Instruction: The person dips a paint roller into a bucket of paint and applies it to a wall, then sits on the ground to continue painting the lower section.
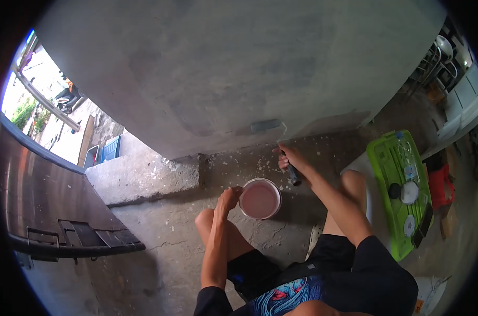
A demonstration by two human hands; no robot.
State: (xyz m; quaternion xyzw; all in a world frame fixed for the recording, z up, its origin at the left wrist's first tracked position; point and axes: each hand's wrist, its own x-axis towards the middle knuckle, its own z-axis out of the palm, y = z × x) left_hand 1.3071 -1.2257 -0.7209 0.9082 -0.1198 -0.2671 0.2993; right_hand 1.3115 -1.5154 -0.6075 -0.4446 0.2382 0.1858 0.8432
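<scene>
My right hand (293,157) is closed around the dark handle of a paint roller (266,126). The grey roller head lies against the lower part of the wall (239,68), joined to the handle by a thin bent wire. Between my knees and the wall, a round bucket (260,199) with a pale rim stands upright on the floor, holding pinkish liquid. At its left rim, my left hand (229,198) has its fingers curled over the edge. Some of those fingertips are hidden.
To my right, a green plastic lid (394,200) carries a clear bottle (406,158) and round discs. A brown metal door (55,200) stands at left, near a concrete step (144,174). White specks dot the concrete floor (160,231). Further right lies a red bag (440,187).
</scene>
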